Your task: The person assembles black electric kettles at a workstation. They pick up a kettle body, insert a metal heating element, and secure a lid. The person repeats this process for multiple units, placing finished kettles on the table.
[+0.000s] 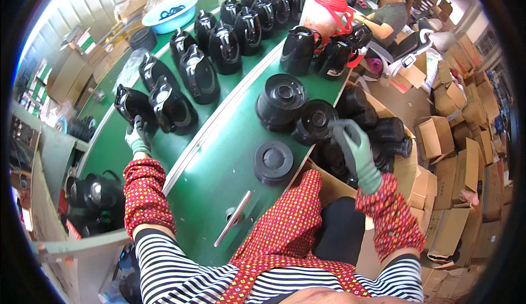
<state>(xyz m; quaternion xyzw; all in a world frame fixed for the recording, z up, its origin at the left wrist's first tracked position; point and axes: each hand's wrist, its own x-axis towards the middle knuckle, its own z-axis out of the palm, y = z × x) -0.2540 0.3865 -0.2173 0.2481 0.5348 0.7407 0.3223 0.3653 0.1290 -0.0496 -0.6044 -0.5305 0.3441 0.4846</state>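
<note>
Two gloved hands: L hand [138, 135], mid-left of pic, at black jug [133, 104] just above, can't tell grip; R hand [353, 146], mid-right, fingers parted, black lid [316, 119] just left.

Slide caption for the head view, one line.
At a green workbench, gloved left hand by a glossy black jug, gloved right hand near a stack of round black parts.

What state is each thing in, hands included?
Left hand: gloved, at the leftmost kettle; firm hold unclear
Right hand: gloved, fingers partly bent, contact unclear
Black kettles: standing in rows
Nearest disc stack: piled flat on the green table
Carton: open, holding black discs
Blue basin: holding black rings
</note>
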